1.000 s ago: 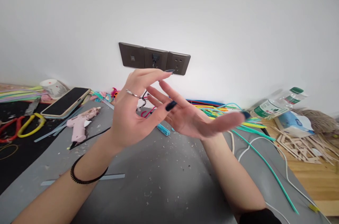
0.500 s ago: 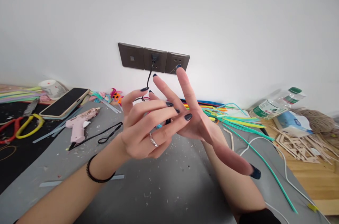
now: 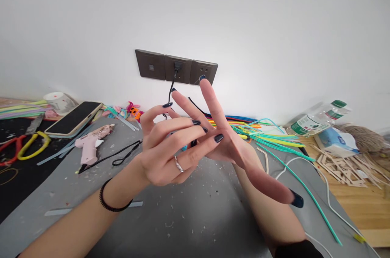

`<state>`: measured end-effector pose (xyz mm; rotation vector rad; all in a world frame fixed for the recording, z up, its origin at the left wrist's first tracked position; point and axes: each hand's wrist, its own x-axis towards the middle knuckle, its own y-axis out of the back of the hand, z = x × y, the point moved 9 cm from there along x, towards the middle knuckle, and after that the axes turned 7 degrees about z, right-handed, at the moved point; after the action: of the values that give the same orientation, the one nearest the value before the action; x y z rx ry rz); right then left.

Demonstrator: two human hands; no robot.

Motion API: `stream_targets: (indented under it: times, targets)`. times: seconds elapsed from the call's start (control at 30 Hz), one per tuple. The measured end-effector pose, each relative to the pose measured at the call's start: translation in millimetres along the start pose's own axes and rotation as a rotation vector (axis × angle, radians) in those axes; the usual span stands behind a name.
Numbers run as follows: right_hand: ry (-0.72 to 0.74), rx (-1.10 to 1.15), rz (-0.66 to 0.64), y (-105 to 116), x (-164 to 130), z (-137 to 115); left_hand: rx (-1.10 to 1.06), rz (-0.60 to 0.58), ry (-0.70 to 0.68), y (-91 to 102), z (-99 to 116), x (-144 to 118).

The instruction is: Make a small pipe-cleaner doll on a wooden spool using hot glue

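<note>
Right hand [image 3: 228,144] is holding its fingers splayed, perhaps presenting its palm. Left hand [image 3: 166,150] is lying half-curled across it; can't tell if pinching anything. Blue piece [image 3: 184,148] is showing behind. Glue gun [image 3: 89,146] is resting leftward on table [image 3: 195,213], likely parked within reach.

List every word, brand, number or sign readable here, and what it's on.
None can be read with certainty.
Clear bottle: red characters and finer print on its green-and-white label, too small and blurred to read.
Blue-and-white packet: a dark blue mark that looks like a logo, too blurred to read.
</note>
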<state>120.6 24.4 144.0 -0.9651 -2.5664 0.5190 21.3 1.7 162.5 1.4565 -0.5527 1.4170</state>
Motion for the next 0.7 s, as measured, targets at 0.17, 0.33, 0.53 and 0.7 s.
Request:
stream_targets:
  times: [0.17,0.33,0.53,0.7]
  targets:
    - [0.149,-0.015,-0.095,-17,-5,-8,0.017,-0.065,0.097,-5.1,-7,2]
    - [0.125,-0.008,-0.115,-7,-2,-7,-0.023,-0.05,0.105,-4.8,-7,4]
    - [0.117,-0.152,-0.007,0,-2,-7,0.009,-0.046,0.112,-5.3,-6,5]
    - [0.153,-0.234,-0.16,-18,2,-8,0.06,0.184,-0.123,12.1,15,12]
